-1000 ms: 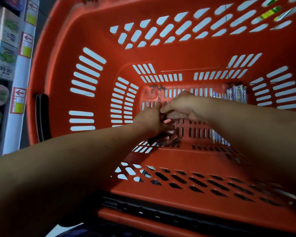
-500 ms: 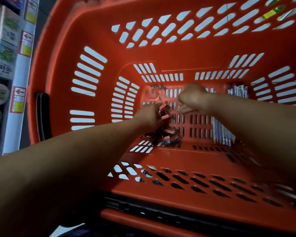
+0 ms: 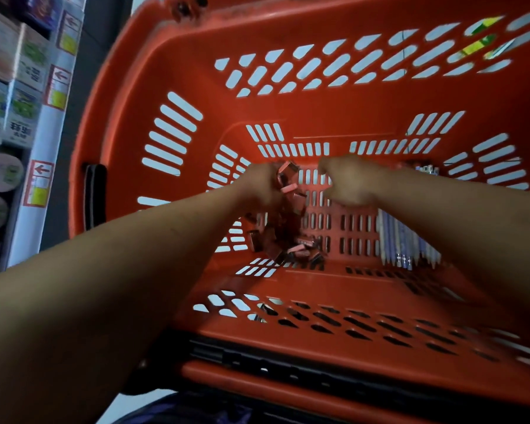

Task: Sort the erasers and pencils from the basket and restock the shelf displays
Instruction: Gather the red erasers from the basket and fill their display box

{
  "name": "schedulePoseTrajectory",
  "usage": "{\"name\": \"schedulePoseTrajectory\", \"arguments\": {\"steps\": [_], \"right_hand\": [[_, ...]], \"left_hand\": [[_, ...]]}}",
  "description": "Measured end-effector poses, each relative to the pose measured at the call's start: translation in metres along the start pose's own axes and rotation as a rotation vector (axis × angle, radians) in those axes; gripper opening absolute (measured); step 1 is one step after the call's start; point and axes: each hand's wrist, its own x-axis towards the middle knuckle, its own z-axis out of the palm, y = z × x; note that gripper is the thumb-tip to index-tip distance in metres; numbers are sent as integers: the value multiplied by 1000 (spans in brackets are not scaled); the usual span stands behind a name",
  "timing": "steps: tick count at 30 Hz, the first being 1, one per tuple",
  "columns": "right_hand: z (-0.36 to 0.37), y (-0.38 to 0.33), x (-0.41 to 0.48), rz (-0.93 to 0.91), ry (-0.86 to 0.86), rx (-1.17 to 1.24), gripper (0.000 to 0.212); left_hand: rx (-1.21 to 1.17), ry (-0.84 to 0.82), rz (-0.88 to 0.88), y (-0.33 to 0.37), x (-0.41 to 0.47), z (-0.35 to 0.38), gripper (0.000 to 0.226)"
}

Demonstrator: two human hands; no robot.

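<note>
Both my arms reach deep into an orange plastic basket (image 3: 172,59). My left hand (image 3: 256,188) grips a stack of small pink erasers (image 3: 288,185) above the basket floor. More pink erasers (image 3: 291,247) lie in a loose pile below it. My right hand (image 3: 351,182) hovers just right of the held erasers with its fingers curled downward; it is blurred and I cannot see whether it holds anything. A row of pencils (image 3: 407,240) lies along the floor under my right forearm, tips toward me.
Shelves with boxed goods (image 3: 16,87) and red-arrow price tags (image 3: 58,84) stand at the left. A black handle (image 3: 94,194) sits on the basket's left rim. The basket's near wall rises between me and the floor.
My left hand has risen with more erasers stacked in it. My right hand went to the far floor of the basket and has come back toward the left hand. The camera has tilted slightly.
</note>
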Motion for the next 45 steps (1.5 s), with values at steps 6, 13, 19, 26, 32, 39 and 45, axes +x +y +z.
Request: {"name": "schedulePoseTrajectory", "arguments": {"steps": [6, 13, 19, 26, 32, 39, 45], "right_hand": [[-35, -4, -17, -38, 7, -254, 49], [-78, 1, -65, -13, 106, -293, 58], [-117, -3, -145, 19, 286, -263, 66], [-151, -16, -292, 85, 515, -210, 74], [-165, -27, -422, 156, 713, -185, 68], [-162, -23, -549, 233, 876, -90, 65], [-147, 6, -632, 420, 950, 18, 68]], "left_hand": [[197, 14, 18, 19, -3, -27, 13], [223, 88, 81, 66, -26, -79, 18], [222, 221, 196, 113, -78, -112, 19], [245, 382, 419, 191, -185, -146, 16], [272, 465, 634, 270, -284, -156, 15], [249, 424, 816, 363, -346, -140, 22], [210, 290, 941, 455, -369, -104, 17]]}}
